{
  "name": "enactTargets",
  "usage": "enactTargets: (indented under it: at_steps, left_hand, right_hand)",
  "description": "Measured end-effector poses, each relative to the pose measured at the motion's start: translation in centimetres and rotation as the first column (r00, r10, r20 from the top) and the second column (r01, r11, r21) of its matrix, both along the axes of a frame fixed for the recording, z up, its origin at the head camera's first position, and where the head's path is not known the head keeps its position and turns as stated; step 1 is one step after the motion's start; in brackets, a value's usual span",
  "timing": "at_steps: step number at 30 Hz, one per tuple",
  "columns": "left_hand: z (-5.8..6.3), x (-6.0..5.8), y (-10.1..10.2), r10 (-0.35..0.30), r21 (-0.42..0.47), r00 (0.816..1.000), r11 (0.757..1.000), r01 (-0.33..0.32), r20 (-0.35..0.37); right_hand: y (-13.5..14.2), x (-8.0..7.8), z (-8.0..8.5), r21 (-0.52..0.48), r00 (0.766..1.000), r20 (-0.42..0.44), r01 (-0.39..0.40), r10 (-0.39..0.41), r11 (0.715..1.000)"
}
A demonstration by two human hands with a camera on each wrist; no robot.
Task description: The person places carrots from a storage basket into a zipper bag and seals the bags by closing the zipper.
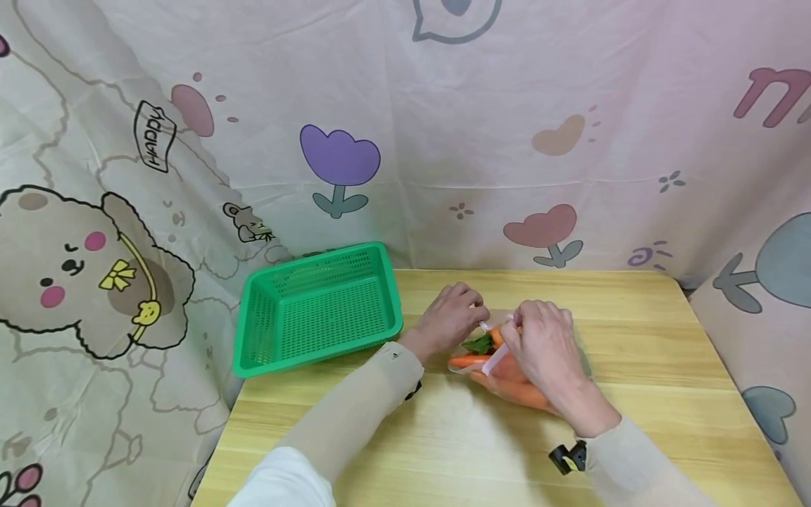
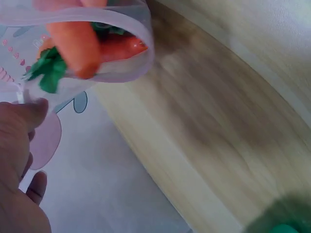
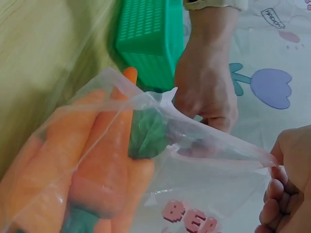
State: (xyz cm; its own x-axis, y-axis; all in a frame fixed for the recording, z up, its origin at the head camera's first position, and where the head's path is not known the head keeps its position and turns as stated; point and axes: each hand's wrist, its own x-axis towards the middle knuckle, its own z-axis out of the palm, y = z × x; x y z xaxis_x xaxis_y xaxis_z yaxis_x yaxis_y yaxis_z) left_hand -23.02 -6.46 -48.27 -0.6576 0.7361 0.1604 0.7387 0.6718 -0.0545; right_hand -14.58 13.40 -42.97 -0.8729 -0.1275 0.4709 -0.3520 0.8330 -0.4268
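Note:
A clear plastic zip bag (image 3: 233, 187) with pink printed letters lies on the table, its mouth open towards the left. Several orange carrots (image 1: 516, 391) with green leafy tops (image 3: 147, 133) fill it; one carrot tip (image 2: 82, 65) shows in the opening in the left wrist view. My left hand (image 1: 445, 320) is at the far side of the mouth, thumb and finger pinching the bag's rim. From above, my right hand (image 1: 548, 348) pinches another part of the rim between thumb and curled fingers, pulling the film taut in the right wrist view.
A green plastic basket (image 1: 239, 345) with perforated sides stands at the left of the wooden table (image 1: 431, 451), close beside my left forearm. Behind the table hangs a printed cloth (image 1: 437, 127), which also covers both sides.

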Motion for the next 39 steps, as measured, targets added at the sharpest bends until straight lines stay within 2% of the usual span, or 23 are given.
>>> enactTargets:
  at_steps: [4,8,11,14,18,21,24,27,29,32,34,36,39]
  left_hand:
    - [1.5,-0.2,-1.0,-0.040,0.078,0.999,0.996,0.041,-0.017]
    - [4.4,0.1,-2.5,-0.057,0.185,0.998,0.981,0.063,-0.037]
    - [6.8,0.7,-3.5,-0.062,0.256,0.996,0.964,0.078,-0.067]
    - [8.4,1.5,-4.1,-0.055,0.300,0.995,0.951,0.078,-0.083]
    - [9.4,2.7,-4.3,0.001,0.325,0.999,0.946,0.014,-0.045]
    - [9.8,3.6,-4.2,0.063,0.339,0.998,0.939,-0.062,0.008]
    - [10.1,4.1,-4.3,0.122,0.354,0.991,0.925,-0.136,0.061]
    - [10.5,4.4,-4.4,0.161,0.365,0.982,0.912,-0.185,0.097]
    - [10.7,4.5,-4.5,0.178,0.365,0.978,0.908,-0.206,0.109]
    - [11.0,4.6,-4.8,0.188,0.359,0.974,0.907,-0.221,0.124]
    - [11.3,4.7,-5.1,0.189,0.351,0.972,0.909,-0.226,0.138]
    - [11.9,4.8,-5.7,0.192,0.340,0.969,0.910,-0.235,0.155]
    - [13.3,5.5,-7.3,0.222,0.331,0.955,0.902,-0.279,0.199]
  right_hand:
    - [0.8,0.0,1.4,-0.012,1.000,-0.002,0.011,-0.011,1.000]
    - [2.1,0.0,3.0,-0.034,0.999,-0.026,0.023,-0.024,0.999]
    - [2.9,-0.2,4.1,-0.050,0.999,-0.022,0.038,-0.039,0.998]
    - [3.5,-0.5,4.8,-0.067,0.999,0.005,0.051,-0.051,0.996]
    - [4.0,-0.8,4.8,-0.078,0.995,0.097,0.039,-0.032,0.996]
    - [4.7,-0.3,4.6,-0.096,0.979,0.204,-0.004,0.024,0.995]
    - [5.7,1.0,4.4,-0.119,0.954,0.286,-0.054,0.087,0.991]
    - [6.6,3.0,4.1,-0.113,0.935,0.318,-0.124,0.154,0.986]
    - [6.7,4.2,3.6,-0.063,0.940,0.280,-0.186,0.196,0.980]
    - [6.1,4.9,2.3,0.002,0.954,0.130,-0.271,0.269,0.963]
    - [5.7,4.8,1.7,0.025,0.950,0.002,-0.311,0.311,0.950]
    - [5.8,4.3,1.5,0.002,0.935,-0.092,-0.344,0.343,0.939]
    - [7.1,3.5,2.3,-0.052,0.941,-0.120,-0.324,0.317,0.944]
